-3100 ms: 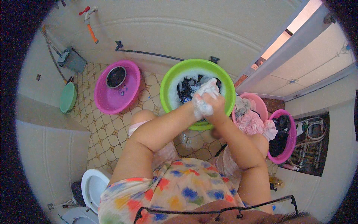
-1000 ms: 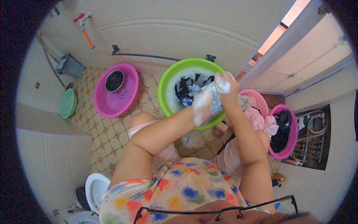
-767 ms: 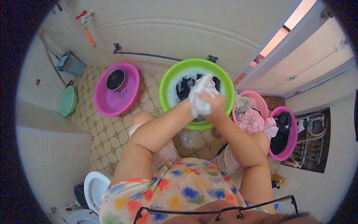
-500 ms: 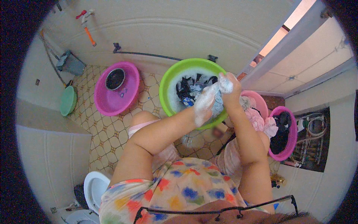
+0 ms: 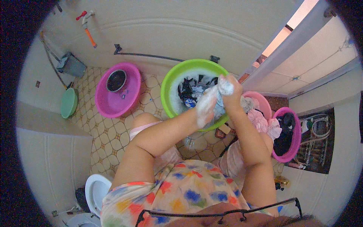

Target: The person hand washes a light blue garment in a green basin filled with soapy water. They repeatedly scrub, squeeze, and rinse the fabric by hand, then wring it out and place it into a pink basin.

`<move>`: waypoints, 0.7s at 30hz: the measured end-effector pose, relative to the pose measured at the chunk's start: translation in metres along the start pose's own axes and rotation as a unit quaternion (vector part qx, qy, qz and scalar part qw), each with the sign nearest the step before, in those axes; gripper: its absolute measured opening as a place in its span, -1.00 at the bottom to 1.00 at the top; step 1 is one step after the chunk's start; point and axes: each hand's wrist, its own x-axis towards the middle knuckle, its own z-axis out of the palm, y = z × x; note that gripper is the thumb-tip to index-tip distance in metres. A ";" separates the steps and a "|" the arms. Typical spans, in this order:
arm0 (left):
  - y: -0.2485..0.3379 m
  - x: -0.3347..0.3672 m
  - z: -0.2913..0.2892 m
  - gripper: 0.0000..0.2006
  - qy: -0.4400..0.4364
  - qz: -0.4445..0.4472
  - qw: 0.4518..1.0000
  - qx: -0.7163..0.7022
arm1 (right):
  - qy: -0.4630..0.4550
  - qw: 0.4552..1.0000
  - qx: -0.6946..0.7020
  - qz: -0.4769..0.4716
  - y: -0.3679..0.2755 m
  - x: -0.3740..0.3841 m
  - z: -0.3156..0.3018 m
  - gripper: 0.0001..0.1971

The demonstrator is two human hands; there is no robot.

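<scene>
Over the right side of a green basin (image 5: 166, 92), both of my hands are closed on a wet, light blue cloth (image 5: 219, 103). Thick suds coat my left hand (image 5: 207, 107), whose fingers are wrapped round the cloth's lower part. My right hand (image 5: 232, 90) grips the upper part, with a lump of foam at its fingers. Much of the cloth is hidden between the hands. Foamy water and dark clothes (image 5: 186, 90) fill the basin, along with some blue and grey fabric.
A pink basin (image 5: 130, 102) holding a small dark round basket (image 5: 116, 80) stands left. To my right are a light pink tub (image 5: 261, 100) with pale clothes and a magenta tub (image 5: 296, 142) with black clothes. A soap box (image 5: 220, 133) lies by the green basin. Behind left is a toilet (image 5: 94, 189).
My hands have shifted very slightly while keeping hold of the light blue cloth. The basins have stayed where they were.
</scene>
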 end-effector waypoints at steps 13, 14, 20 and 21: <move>0.027 -0.030 0.034 -0.72 0.003 -0.005 0.999 -0.053 | -0.064 0.994 0.076 0.043 0.001 0.005 -0.002 -0.87; 0.019 -0.014 0.011 -0.70 -0.037 -0.035 0.997 -0.061 | -0.054 0.989 0.118 0.068 0.014 0.011 -0.002 -0.85; 0.049 -0.022 0.004 -0.60 -0.006 -0.038 0.998 -0.040 | 0.101 0.874 0.436 0.189 0.073 0.028 -0.011 -0.74; 0.053 -0.025 0.002 -0.59 -0.003 -0.030 0.999 -0.028 | 0.105 0.815 0.514 0.246 0.055 0.027 -0.017 -0.74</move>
